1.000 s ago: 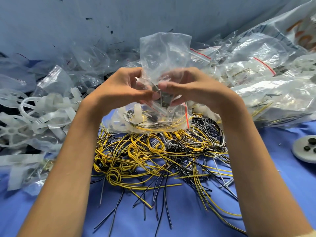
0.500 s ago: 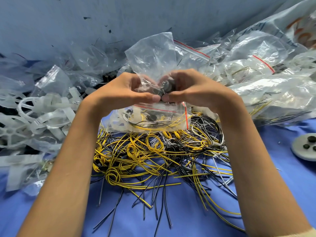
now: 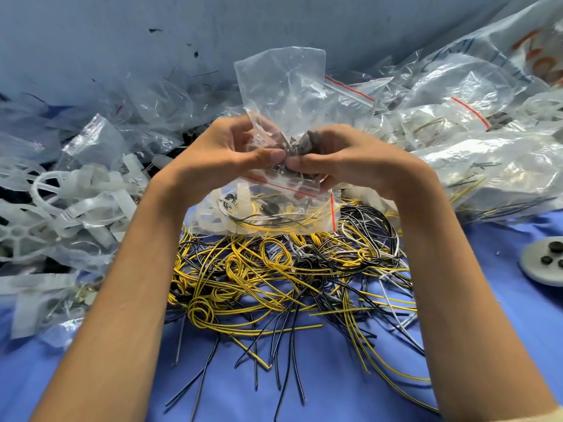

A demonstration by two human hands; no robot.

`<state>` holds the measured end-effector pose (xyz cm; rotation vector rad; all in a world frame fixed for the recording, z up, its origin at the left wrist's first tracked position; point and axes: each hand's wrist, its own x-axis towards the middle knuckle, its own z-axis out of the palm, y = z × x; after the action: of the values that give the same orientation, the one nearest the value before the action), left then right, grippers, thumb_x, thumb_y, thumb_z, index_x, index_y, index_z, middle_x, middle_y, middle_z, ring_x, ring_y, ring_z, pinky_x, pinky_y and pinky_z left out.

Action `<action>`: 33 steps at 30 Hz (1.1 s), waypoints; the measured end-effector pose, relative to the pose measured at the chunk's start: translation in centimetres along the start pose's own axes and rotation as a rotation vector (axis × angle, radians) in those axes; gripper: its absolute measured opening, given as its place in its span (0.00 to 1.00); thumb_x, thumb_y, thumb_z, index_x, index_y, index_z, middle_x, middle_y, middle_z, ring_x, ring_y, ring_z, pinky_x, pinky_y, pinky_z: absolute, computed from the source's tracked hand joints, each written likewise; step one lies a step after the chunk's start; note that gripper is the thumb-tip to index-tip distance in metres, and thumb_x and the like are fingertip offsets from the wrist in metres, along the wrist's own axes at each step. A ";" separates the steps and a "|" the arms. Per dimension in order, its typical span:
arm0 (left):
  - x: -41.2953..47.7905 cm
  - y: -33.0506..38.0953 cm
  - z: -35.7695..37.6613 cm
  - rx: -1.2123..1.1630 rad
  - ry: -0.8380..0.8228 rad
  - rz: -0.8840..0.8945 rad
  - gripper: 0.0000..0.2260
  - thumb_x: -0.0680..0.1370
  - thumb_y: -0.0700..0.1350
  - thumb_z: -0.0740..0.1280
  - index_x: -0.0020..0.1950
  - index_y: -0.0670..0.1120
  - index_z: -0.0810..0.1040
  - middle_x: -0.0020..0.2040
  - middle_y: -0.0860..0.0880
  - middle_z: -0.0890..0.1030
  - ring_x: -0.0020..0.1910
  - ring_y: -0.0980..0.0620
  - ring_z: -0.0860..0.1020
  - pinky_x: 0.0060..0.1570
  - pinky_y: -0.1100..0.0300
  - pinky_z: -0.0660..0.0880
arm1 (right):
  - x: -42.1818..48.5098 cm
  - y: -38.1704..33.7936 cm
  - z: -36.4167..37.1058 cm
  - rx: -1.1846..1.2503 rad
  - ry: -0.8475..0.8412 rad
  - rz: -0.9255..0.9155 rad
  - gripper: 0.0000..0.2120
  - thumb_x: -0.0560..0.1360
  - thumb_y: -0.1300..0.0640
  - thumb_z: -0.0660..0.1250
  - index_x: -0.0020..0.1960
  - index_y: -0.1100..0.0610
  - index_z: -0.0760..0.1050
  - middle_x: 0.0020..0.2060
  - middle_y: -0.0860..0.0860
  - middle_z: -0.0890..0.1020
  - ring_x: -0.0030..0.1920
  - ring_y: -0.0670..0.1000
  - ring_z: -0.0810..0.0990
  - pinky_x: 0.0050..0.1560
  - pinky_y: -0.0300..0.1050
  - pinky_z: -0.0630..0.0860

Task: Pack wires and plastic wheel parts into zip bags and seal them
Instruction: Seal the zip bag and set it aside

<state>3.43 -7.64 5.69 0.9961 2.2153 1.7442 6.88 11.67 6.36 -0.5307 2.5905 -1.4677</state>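
Both my hands hold a clear zip bag (image 3: 283, 83) upside down above the table, its red-lined zip end at the bottom. My left hand (image 3: 219, 150) and my right hand (image 3: 344, 156) pinch it with thumbs nearly touching, squeezing small dark parts inside. Under the hands lies a filled zip bag (image 3: 265, 214) with white plastic pieces and yellow and black wires. In front of it spreads a tangled pile of yellow, black and grey wires (image 3: 289, 269). White plastic wheel parts (image 3: 45, 214) are heaped at the left.
Several filled and sealed zip bags (image 3: 463, 141) pile up at the right and back. Empty clear bags (image 3: 100, 138) lie at the back left. A grey round lid (image 3: 545, 260) with black buttons sits at the right edge. Blue cloth (image 3: 335, 391) covers the table.
The held bag swung from leaning left back to upright. My hands shifted slightly up and kept pinching it near the zip end.
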 end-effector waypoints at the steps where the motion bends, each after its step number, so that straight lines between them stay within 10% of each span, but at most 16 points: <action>1: 0.0 -0.1 0.0 -0.002 -0.002 -0.007 0.10 0.68 0.42 0.70 0.49 0.45 0.76 0.39 0.50 0.80 0.38 0.58 0.79 0.39 0.64 0.78 | 0.0 0.1 0.0 0.026 -0.011 -0.002 0.01 0.76 0.59 0.67 0.46 0.56 0.77 0.38 0.50 0.80 0.36 0.43 0.80 0.34 0.34 0.76; 4: 0.0 -0.4 -0.4 0.032 -0.032 -0.053 0.14 0.69 0.43 0.73 0.52 0.44 0.76 0.42 0.49 0.81 0.42 0.54 0.81 0.43 0.58 0.80 | 0.0 0.3 0.0 0.062 0.025 -0.003 0.04 0.74 0.65 0.68 0.48 0.61 0.74 0.43 0.61 0.81 0.37 0.49 0.81 0.34 0.39 0.79; 9: 0.2 -0.4 -1.1 -0.020 0.100 -0.057 0.19 0.69 0.47 0.72 0.58 0.49 0.73 0.54 0.48 0.82 0.49 0.52 0.82 0.41 0.59 0.79 | 0.3 0.2 -0.6 -0.140 0.141 -0.028 0.06 0.73 0.63 0.70 0.47 0.63 0.76 0.30 0.51 0.78 0.27 0.43 0.75 0.27 0.32 0.67; 16: -0.6 0.1 -1.9 -0.050 0.183 -0.011 0.17 0.66 0.45 0.76 0.52 0.46 0.77 0.47 0.48 0.85 0.41 0.51 0.83 0.41 0.61 0.79 | 0.1 0.0 -1.0 -0.091 0.268 -0.129 0.05 0.68 0.61 0.75 0.42 0.57 0.80 0.34 0.62 0.78 0.36 0.47 0.73 0.39 0.41 0.69; 33: -0.6 1.9 -0.5 0.361 -0.138 -0.117 0.21 0.63 0.55 0.76 0.53 0.50 0.79 0.47 0.55 0.85 0.48 0.58 0.82 0.53 0.63 0.78 | 0.0 -0.8 -0.6 -0.189 0.187 -0.182 0.03 0.71 0.55 0.73 0.42 0.55 0.80 0.33 0.62 0.76 0.34 0.51 0.68 0.37 0.46 0.63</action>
<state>4.39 -8.16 7.42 0.9939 2.4905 1.2138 6.90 11.73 7.39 -0.6989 2.9164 -1.3914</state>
